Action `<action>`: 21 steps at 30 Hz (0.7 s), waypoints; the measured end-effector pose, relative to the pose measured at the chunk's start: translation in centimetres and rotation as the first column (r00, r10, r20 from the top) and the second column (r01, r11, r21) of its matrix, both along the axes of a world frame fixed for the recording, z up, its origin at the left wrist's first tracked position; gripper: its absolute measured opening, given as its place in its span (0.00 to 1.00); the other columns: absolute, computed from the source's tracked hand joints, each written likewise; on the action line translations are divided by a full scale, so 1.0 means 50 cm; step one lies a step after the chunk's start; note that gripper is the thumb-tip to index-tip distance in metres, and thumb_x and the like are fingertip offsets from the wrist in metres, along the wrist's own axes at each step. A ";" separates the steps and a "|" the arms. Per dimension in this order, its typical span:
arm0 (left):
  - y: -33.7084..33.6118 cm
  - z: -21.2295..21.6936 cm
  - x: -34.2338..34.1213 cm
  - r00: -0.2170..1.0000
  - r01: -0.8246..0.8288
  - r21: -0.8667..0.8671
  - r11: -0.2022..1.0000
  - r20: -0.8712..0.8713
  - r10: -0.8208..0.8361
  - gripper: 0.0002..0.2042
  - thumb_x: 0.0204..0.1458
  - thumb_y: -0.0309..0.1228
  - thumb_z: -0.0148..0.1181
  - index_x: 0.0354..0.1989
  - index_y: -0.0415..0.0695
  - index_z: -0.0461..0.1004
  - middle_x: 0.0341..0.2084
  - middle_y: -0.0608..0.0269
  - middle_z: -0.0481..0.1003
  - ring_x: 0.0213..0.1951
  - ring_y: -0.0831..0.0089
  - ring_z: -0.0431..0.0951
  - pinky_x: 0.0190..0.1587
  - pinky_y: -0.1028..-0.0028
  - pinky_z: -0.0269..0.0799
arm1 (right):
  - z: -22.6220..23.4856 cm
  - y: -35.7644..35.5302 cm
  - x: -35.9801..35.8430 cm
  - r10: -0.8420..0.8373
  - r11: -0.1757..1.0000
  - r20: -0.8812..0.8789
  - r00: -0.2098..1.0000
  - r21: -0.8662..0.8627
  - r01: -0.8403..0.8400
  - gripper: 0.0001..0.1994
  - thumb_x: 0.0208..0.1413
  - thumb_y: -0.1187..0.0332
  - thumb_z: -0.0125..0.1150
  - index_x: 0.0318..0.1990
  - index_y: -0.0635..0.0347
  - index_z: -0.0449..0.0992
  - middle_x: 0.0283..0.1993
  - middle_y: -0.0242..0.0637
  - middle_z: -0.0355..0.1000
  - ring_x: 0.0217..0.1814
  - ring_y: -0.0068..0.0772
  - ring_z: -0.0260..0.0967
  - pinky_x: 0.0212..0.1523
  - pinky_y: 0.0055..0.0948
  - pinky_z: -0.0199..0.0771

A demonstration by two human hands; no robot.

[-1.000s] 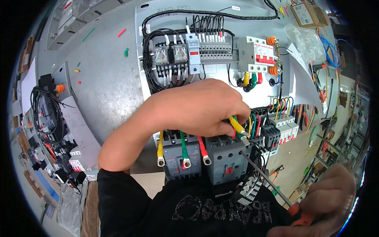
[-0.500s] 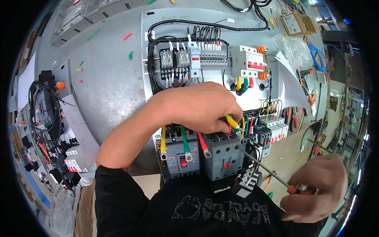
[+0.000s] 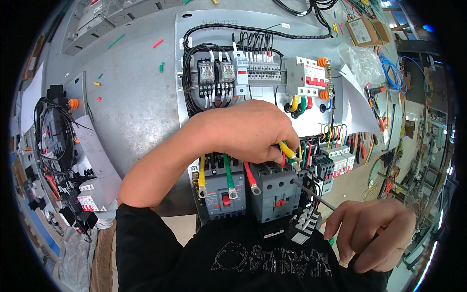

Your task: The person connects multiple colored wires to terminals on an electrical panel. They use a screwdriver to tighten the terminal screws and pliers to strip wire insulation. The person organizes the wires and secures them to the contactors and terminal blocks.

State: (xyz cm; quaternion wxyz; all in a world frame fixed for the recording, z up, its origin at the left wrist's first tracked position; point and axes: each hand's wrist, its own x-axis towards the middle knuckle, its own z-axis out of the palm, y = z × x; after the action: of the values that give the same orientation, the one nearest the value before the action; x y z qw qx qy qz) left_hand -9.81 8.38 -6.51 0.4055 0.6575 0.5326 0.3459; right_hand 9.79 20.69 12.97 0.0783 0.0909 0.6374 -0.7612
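Note:
My left hand [image 3: 265,134] reaches across from the left, its fingers closed on a yellow cable [image 3: 285,149] with a metal lug end. The lug sits at the top of the right-hand grey circuit breaker [image 3: 277,194], which has a red toggle. My right hand [image 3: 372,231] is curled round a screwdriver; only its thin metal shaft [image 3: 316,196] shows, slanting up to the breaker's top right corner, and the handle is hidden in the fingers. Lugged yellow [image 3: 201,177], green [image 3: 228,177] and red [image 3: 251,179] cables hang loose over the left-hand grey breaker [image 3: 224,198].
Beyond my left hand, the metal panel [image 3: 262,18] carries relays [image 3: 214,72], a terminal row [image 3: 263,70] and a white breaker [image 3: 307,75]. Smaller breakers [image 3: 340,158] stand to the right. Another wired assembly [image 3: 61,131] lies at left, pliers [image 3: 377,104] at right.
My right hand has moved left and up along the screwdriver, covering the red handle seen before. The left hand stays on the yellow cable.

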 end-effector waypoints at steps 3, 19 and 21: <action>-0.008 -0.002 0.000 1.000 -0.019 0.013 1.000 0.003 0.019 0.09 0.48 0.23 0.68 0.39 0.46 0.83 0.36 0.60 0.82 0.41 0.55 0.84 0.41 0.58 0.78 | -0.016 -0.017 0.015 -0.099 0.994 -0.032 0.995 -0.049 0.097 0.07 0.63 0.69 0.76 0.44 0.59 0.86 0.29 0.34 0.78 0.38 0.36 0.84 0.49 0.49 0.85; -0.004 -0.014 -0.004 0.997 -0.026 0.041 0.999 0.079 0.023 0.09 0.48 0.23 0.68 0.38 0.44 0.80 0.35 0.61 0.81 0.40 0.54 0.83 0.39 0.58 0.76 | -0.019 0.114 -0.031 0.582 0.692 -0.215 0.784 0.637 -0.339 0.15 0.65 0.56 0.72 0.58 0.37 0.82 0.45 0.42 0.81 0.42 0.40 0.82 0.37 0.35 0.84; -0.001 -0.014 -0.007 0.996 -0.018 0.055 0.998 0.091 0.013 0.09 0.48 0.23 0.68 0.38 0.44 0.80 0.35 0.60 0.81 0.39 0.54 0.82 0.39 0.58 0.76 | -0.023 0.128 -0.054 0.649 0.696 -0.285 0.706 0.596 -0.400 0.16 0.69 0.62 0.67 0.62 0.36 0.80 0.47 0.47 0.81 0.43 0.45 0.82 0.39 0.40 0.85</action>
State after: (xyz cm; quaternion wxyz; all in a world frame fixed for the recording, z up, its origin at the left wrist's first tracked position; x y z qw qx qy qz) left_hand -10.15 8.35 -7.23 0.4080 0.6480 0.5089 0.3933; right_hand 7.09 27.11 11.82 0.1151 -0.2739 0.8054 -0.5128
